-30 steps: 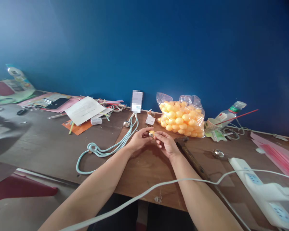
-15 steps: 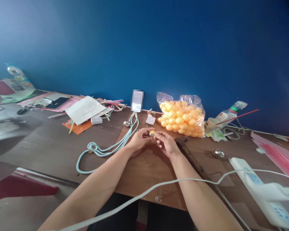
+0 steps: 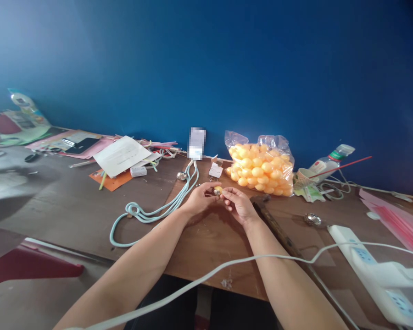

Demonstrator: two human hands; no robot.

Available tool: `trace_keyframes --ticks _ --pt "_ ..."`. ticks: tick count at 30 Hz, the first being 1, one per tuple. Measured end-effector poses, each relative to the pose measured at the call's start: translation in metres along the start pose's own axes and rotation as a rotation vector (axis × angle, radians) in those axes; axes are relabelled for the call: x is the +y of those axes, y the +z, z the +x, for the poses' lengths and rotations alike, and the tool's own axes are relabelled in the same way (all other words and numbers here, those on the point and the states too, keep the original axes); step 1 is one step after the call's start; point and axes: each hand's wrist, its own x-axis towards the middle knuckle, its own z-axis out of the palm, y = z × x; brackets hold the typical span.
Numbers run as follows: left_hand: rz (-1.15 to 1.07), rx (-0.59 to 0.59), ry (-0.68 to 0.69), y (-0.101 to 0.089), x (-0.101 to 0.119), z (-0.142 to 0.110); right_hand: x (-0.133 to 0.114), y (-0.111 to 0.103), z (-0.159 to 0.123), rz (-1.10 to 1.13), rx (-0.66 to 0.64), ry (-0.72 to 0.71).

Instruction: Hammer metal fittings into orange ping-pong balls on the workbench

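Observation:
Over the brown table [image 3: 213,252], my left hand [image 3: 202,198] pinches a small yellow ball [image 3: 218,190] with a silvery, shiny patch on it. From the other side, the fingertips of my right hand [image 3: 239,204] close on the same ball. What the right fingertips press is too small to make out. A clear bag of yellow balls [image 3: 261,172] stands just beyond my hands. Near my right forearm lies a hammer [image 3: 271,224] with a wooden handle. One silvery shiny ball [image 3: 181,176] rests beyond my left hand, and another silvery piece [image 3: 312,219] lies to the right.
A blue lanyard [image 3: 151,215] with a badge [image 3: 196,144] lies left of my hands. A white cable [image 3: 227,264] crosses over my forearms. At the right are a power strip [image 3: 361,256], a bottle [image 3: 333,160] and a paper cup [image 3: 304,178]. Papers [image 3: 121,156] cover the back left.
The yellow ball has turned slightly between my fingers, its silvery patch shifting a little. Both hands stay in nearly the same place.

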Motion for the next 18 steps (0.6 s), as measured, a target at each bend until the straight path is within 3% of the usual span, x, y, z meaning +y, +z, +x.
trace_keyframes --ticks 18 --pt "0.131 0.023 0.027 0.001 0.016 -0.002 -0.002 0.001 -0.001 0.001 -0.003 -0.009"
